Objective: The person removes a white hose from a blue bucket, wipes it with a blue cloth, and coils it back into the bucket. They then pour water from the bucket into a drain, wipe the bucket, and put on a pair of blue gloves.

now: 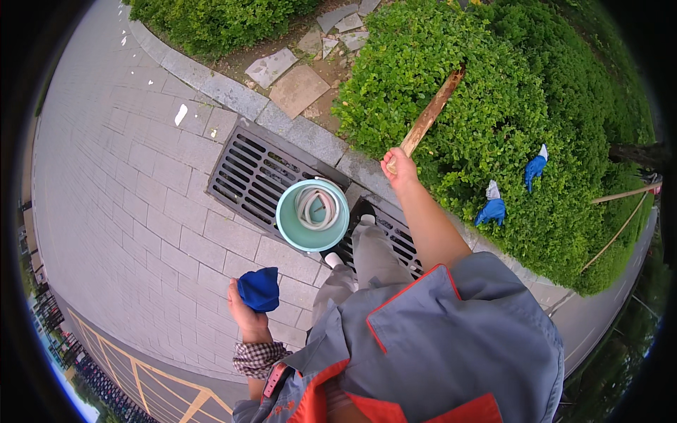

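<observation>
My right hand (400,168) grips the lower end of a worn wooden stick (431,116), partly stripped of bark. Its far end reaches over the leafy hedge. In my left hand (247,312), held low over the paving, is a bundle of blue cloth (259,290); what kind of item it is I cannot tell. Between the hands, a pale turquoise plastic bucket (285,217) stands before my feet on the drain grates. Coiled inside it lies a whitish hose (299,203).
Metal drain grates (248,174) run along the stone curb (232,95). Two blue-and-white work gloves, one nearer (492,206) and one farther (536,168), rest on the hedge (508,116). Flat stone slabs (300,90) lie on the soil. A wooden pole (624,193) sticks out at right.
</observation>
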